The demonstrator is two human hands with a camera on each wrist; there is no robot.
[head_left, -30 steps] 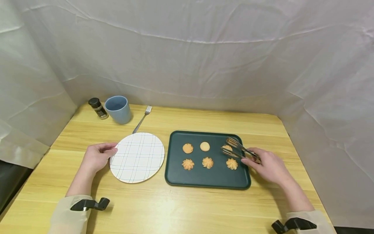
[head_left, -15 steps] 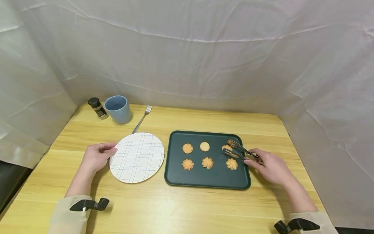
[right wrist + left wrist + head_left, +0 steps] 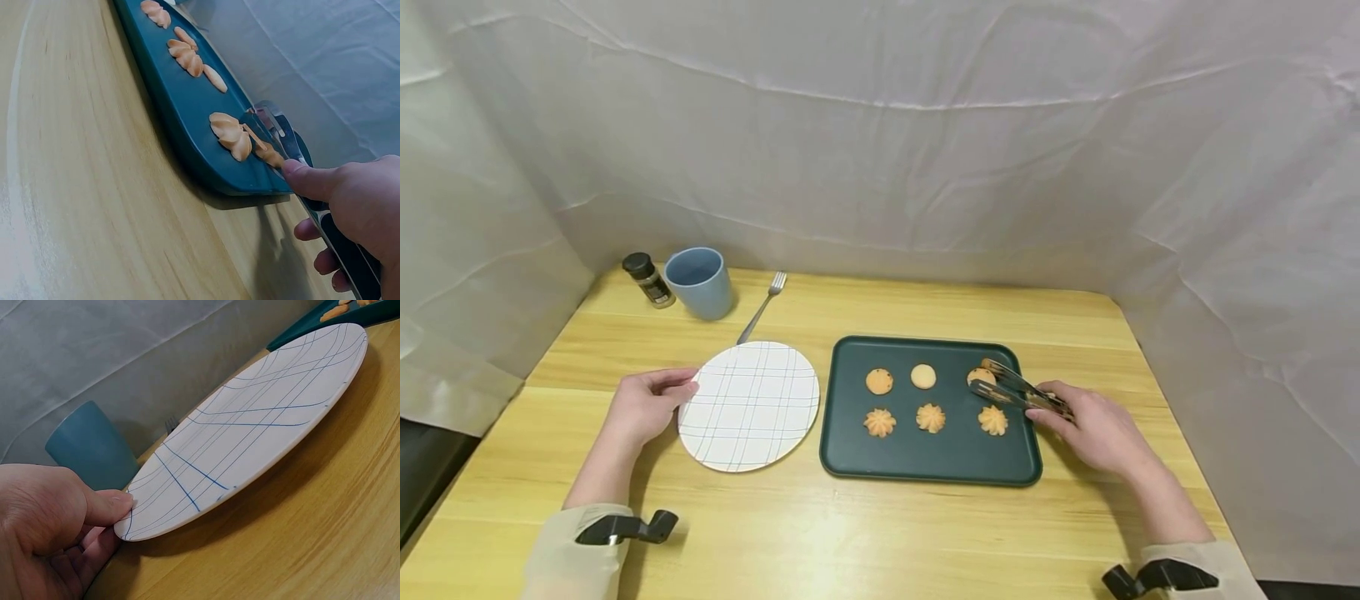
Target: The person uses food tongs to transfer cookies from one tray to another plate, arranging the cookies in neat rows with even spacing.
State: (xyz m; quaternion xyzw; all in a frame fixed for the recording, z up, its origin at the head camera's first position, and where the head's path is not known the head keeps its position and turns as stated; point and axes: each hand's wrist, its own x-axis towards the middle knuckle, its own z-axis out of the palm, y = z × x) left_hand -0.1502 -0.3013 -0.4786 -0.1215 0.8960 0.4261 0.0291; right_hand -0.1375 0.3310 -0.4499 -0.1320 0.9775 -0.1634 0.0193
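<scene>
My left hand (image 3: 643,406) pinches the left rim of a white round plate (image 3: 748,408) with blue grid lines, thumb on top. In the left wrist view the plate (image 3: 250,425) casts a shadow on the wood beneath. My right hand (image 3: 1097,425) grips metal tongs (image 3: 1000,395) with dark handles. Their tips reach over the dark green tray (image 3: 925,460) and straddle the right-hand round cookie (image 3: 979,377). Nearest to them is a flower-shaped cookie (image 3: 992,421), also seen as a ridged cookie (image 3: 230,135) in the right wrist view.
Two more round cookies, one of them a plain cookie (image 3: 923,376), and two more flower-shaped cookies, one a middle cookie (image 3: 931,418), lie on the tray. Behind the plate are a fork (image 3: 762,308), a blue mug (image 3: 706,292) and a black-capped spice jar (image 3: 651,282). Grey cloth (image 3: 880,167) encloses the table.
The tongs' tips have drawn slightly closer together around the right-hand round cookie and settled lower. My left hand and the plate hold still; the head view has shifted slightly.
</scene>
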